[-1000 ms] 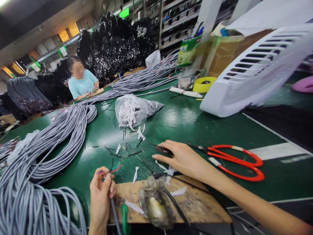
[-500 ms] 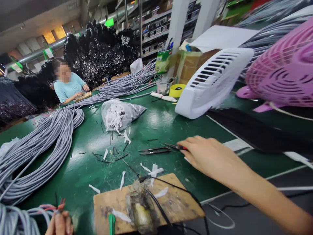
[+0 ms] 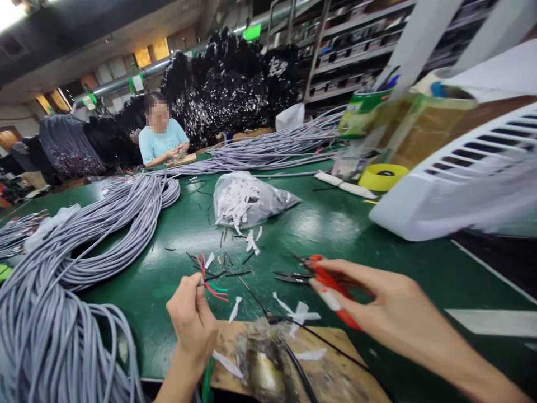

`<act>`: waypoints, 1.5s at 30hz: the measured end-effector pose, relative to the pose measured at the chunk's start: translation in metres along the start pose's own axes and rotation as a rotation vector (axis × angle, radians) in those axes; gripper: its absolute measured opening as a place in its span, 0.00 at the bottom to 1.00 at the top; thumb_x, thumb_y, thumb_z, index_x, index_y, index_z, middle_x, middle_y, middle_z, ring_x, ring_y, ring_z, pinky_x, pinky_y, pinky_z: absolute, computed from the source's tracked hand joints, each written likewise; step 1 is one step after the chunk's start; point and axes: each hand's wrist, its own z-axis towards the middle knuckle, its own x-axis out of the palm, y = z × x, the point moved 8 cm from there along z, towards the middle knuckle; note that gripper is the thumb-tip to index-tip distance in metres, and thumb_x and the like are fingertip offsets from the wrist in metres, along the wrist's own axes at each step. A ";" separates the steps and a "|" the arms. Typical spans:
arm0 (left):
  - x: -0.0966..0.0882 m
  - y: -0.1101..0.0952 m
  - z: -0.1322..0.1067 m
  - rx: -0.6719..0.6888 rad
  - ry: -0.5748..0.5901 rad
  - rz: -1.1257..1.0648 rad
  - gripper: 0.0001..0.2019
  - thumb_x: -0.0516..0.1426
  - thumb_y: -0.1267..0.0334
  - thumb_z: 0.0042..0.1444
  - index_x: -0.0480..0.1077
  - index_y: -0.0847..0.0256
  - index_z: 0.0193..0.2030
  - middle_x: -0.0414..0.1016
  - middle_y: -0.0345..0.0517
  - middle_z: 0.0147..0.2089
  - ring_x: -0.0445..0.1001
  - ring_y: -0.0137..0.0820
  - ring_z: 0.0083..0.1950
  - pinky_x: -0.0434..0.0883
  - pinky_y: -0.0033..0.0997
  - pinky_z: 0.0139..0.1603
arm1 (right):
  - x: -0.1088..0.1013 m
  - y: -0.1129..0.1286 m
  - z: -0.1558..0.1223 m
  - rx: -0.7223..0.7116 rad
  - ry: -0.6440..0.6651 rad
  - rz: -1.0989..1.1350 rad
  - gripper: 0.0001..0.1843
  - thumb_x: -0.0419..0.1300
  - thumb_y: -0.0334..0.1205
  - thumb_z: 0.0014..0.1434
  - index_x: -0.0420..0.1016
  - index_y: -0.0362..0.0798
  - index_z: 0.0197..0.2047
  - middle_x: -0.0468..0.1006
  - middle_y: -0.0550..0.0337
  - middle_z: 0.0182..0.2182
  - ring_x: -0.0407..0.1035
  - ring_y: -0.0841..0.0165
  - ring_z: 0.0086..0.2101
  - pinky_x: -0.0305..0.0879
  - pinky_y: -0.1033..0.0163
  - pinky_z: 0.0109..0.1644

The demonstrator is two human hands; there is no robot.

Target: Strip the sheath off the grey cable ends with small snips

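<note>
Between the thumb and fingers of my left hand (image 3: 193, 316) is the end of a grey cable, its red, green and black wires (image 3: 213, 288) fanned out to the right. My right hand (image 3: 377, 302) is closed around the spread red handles of a pair of pliers (image 3: 335, 285), whose thin dark jaws point left towards the wires. Just below those jaws, black thread snips (image 3: 291, 277) lie on the green tabletop (image 3: 335, 224). Under both hands, a wooden board (image 3: 335, 364) bears a lump wrapped in clear plastic (image 3: 262, 366) with black leads.
Thick bundles of grey cable (image 3: 75, 319) cover the left side. A plastic bag of white scraps (image 3: 243, 198) sits mid-table among loose black and white bits. On the right stand a white fan (image 3: 457, 173) and yellow tape (image 3: 384, 176). A co-worker (image 3: 163, 134) sits across.
My left hand has come up from the lower left corner with the cable end. My right hand has raised the pliers off the table, their handles now spread. The view has swung right-to-left.
</note>
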 end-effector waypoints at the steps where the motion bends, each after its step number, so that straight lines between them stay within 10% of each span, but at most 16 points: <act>1: 0.001 -0.002 0.000 0.031 0.012 0.001 0.10 0.45 0.72 0.59 0.66 0.63 0.36 0.64 0.38 0.23 0.64 0.25 0.21 0.60 0.22 0.23 | 0.016 0.018 0.008 -0.060 0.092 0.108 0.10 0.55 0.46 0.51 0.71 0.48 0.31 0.77 0.56 0.29 0.72 0.65 0.27 0.69 0.63 0.31; 6: 0.000 0.004 -0.001 0.042 0.058 -0.066 0.11 0.44 0.72 0.60 0.66 0.62 0.34 0.65 0.40 0.23 0.66 0.26 0.23 0.61 0.22 0.24 | 0.064 0.079 0.034 -0.218 0.286 0.236 0.11 0.61 0.43 0.46 0.62 0.48 0.24 0.68 0.63 0.21 0.63 0.71 0.22 0.63 0.67 0.25; 13: 0.000 0.003 -0.002 0.022 0.063 -0.128 0.12 0.44 0.70 0.61 0.65 0.62 0.32 0.64 0.38 0.21 0.64 0.25 0.21 0.60 0.22 0.23 | 0.085 0.072 0.022 -0.256 0.324 0.198 0.11 0.54 0.36 0.48 0.53 0.49 0.20 0.58 0.68 0.18 0.53 0.75 0.19 0.53 0.70 0.22; 45: 0.029 0.007 -0.018 -0.143 0.334 -0.239 0.12 0.44 0.70 0.61 0.67 0.62 0.32 0.69 0.42 0.24 0.66 0.27 0.24 0.62 0.24 0.25 | 0.089 0.084 -0.005 -0.516 0.106 0.021 0.07 0.50 0.35 0.59 0.63 0.48 0.29 0.69 0.59 0.23 0.66 0.68 0.25 0.67 0.63 0.30</act>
